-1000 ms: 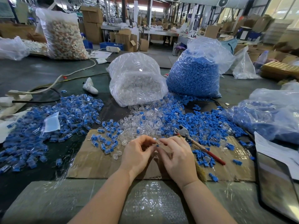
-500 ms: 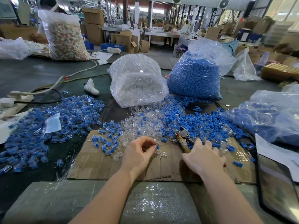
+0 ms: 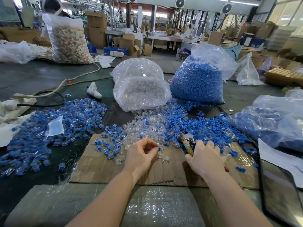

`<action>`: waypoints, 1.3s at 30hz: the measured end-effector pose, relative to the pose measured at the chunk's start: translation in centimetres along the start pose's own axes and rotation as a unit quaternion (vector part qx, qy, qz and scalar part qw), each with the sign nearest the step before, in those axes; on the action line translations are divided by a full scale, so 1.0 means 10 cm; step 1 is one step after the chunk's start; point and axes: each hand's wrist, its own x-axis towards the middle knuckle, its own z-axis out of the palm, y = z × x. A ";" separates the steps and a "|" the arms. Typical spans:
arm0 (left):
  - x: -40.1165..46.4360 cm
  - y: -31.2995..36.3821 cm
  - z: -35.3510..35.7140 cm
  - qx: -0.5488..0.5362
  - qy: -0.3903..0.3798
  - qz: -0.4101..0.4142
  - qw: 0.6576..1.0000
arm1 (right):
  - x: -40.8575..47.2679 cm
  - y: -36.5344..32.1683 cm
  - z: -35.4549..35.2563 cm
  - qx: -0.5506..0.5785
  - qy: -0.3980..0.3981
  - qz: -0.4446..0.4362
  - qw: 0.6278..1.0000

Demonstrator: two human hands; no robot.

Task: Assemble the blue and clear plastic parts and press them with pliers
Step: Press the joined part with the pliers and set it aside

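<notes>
My left hand [image 3: 141,154] pinches a small blue and clear plastic part [image 3: 159,149] between thumb and fingertips, just above the cardboard sheet [image 3: 101,166]. My right hand [image 3: 205,158] lies over the pliers [image 3: 186,141], fingers curling round the handles; the metal jaws and a yellowish handle stick out beyond my thumb. Loose clear parts [image 3: 147,126] and loose blue parts [image 3: 205,126] are heaped just beyond both hands. Several assembled pieces [image 3: 111,145] lie to the left on the cardboard.
A bag of clear parts [image 3: 141,89] and a bag of blue parts [image 3: 196,79] stand behind the heaps. A big spread of assembled pieces [image 3: 49,133] covers the left. Another blue-filled bag [image 3: 270,122] and a dark tray [image 3: 282,194] sit at right.
My right hand left the part held at the left hand and moved right onto the pliers, closing over their handles. The left hand stays put, still pinching the part.
</notes>
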 end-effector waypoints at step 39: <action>0.25 0.19 -0.06 -0.199 0.070 -0.147 0.966 | -0.22 -0.09 -0.34 0.405 -0.281 -0.125 0.861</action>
